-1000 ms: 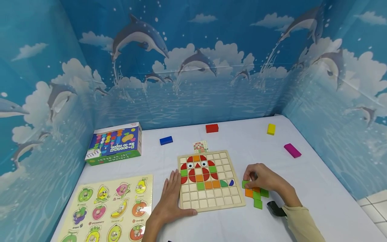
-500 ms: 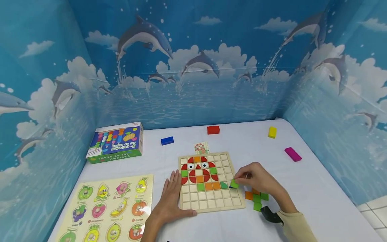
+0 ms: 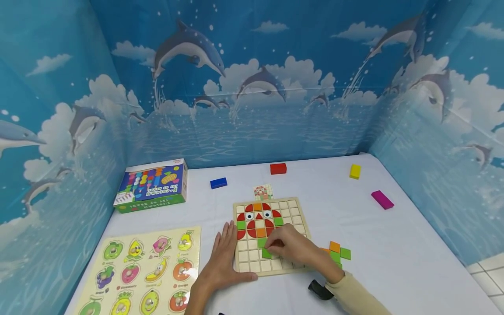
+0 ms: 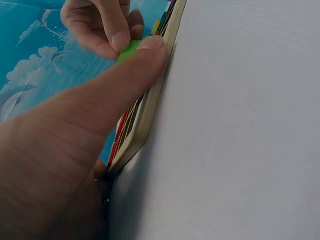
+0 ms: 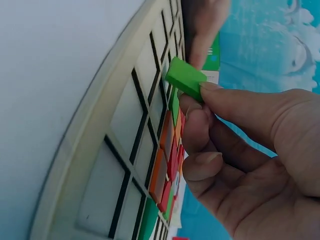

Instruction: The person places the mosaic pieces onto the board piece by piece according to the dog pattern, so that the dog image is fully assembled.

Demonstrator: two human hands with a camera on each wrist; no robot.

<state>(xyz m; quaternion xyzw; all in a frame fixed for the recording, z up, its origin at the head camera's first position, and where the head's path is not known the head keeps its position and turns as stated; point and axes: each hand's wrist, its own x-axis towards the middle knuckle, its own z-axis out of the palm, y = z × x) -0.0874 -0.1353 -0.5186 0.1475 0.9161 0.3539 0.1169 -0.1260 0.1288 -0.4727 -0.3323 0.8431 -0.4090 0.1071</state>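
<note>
My right hand (image 3: 293, 246) pinches a green square tile (image 5: 186, 78) between thumb and fingertips, close over the wooden grid board (image 3: 249, 267). In the head view that tile overlaps a cell just below a green tile (image 3: 261, 243) set in the board. Red, orange and green pieces and two eye discs form a pattern on the upper left of the grid; my right hand hides part of it. My left hand (image 3: 222, 258) lies with straight fingers along the board's left edge, its thumb (image 4: 145, 55) at the near edge.
Loose orange and green tiles (image 3: 345, 253) lie right of the board, and a small pattern card (image 3: 263, 191) behind it. A fruit puzzle board (image 3: 157, 238) and a bead-set box (image 3: 151, 186) stand left. Blue (image 3: 218, 183), red (image 3: 278, 168), yellow (image 3: 355, 171) and magenta (image 3: 382, 200) blocks sit further back.
My right hand has picked a green tile from the loose pile and carried it left over the board. The left hand stays at the board's edge.
</note>
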